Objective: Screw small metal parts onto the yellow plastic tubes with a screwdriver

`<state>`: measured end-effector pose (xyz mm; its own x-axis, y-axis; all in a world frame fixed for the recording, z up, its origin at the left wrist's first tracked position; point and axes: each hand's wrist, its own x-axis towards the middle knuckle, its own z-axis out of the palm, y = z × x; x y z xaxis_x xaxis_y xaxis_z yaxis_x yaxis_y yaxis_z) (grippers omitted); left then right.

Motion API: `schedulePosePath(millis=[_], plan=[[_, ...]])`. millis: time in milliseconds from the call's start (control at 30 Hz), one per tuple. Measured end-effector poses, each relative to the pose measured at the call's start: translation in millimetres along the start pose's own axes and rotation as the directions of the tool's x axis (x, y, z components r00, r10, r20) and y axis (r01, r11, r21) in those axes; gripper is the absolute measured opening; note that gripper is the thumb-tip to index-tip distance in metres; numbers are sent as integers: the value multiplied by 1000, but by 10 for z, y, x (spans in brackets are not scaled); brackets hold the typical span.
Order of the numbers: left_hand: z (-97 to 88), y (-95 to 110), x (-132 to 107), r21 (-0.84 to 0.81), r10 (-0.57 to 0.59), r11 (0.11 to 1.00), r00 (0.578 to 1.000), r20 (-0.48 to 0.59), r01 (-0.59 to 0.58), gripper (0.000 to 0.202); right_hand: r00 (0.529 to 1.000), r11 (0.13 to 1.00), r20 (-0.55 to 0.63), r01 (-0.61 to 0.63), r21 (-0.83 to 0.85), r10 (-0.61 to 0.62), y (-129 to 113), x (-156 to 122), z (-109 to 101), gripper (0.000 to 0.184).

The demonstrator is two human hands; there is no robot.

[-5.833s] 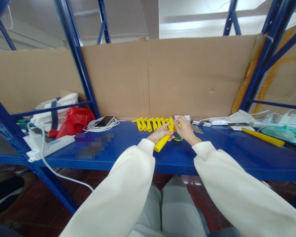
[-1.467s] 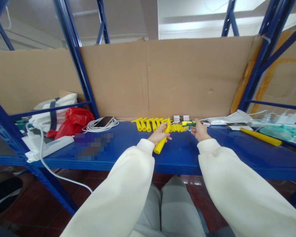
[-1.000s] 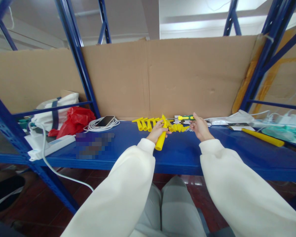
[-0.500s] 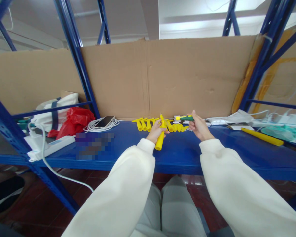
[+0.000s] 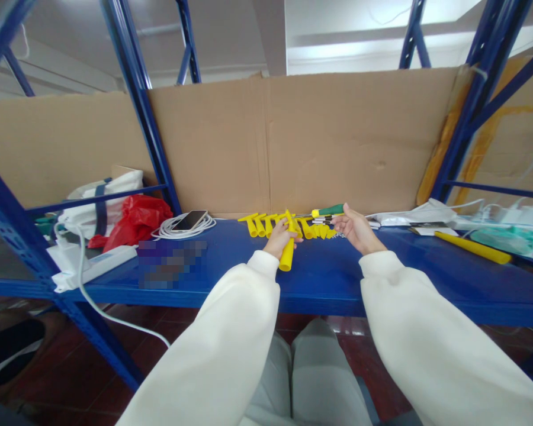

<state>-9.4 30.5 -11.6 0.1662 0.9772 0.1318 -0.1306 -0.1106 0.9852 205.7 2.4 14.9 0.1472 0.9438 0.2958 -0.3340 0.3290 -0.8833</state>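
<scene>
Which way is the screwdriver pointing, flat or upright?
Roughly flat. The right hand holds the screwdriver by its green handle, shaft pointing left toward the yellow tube gripped near-upright in the left hand.

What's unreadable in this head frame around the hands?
- Screwdriver tip: too small to tell where it meets the yellow tube.
- Left hand grip: fingers wrap the far side, hidden.
- Right hand palm: turned away.
- Pixelated patch on shelf: blurred.

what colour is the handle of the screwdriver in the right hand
Green with a yellow end, seen in the head view: the screwdriver is held by the right hand.
</scene>
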Motion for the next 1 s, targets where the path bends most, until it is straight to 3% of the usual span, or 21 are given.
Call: schedulePosePath(millis=[300,500,700,1000], plan=[[58,101,-100,-8,-46,999,999,-22,46,85,993,1000,-118,27,13,-25,14,49,9,35],[43,74,-88,-7,-35,999,999,-14,35,84,995,998,-84,61,-8,-62,8,7,3,50],[40,79,-94,-9,-29,1000,999,-28,29,81,997,997,-32,69,-18,-70,13,22,-24,34],[66,133,-144,2,-44,999,998,-43,44,81,996,996,-17,89,-20,-90,24,30,-31,33]])
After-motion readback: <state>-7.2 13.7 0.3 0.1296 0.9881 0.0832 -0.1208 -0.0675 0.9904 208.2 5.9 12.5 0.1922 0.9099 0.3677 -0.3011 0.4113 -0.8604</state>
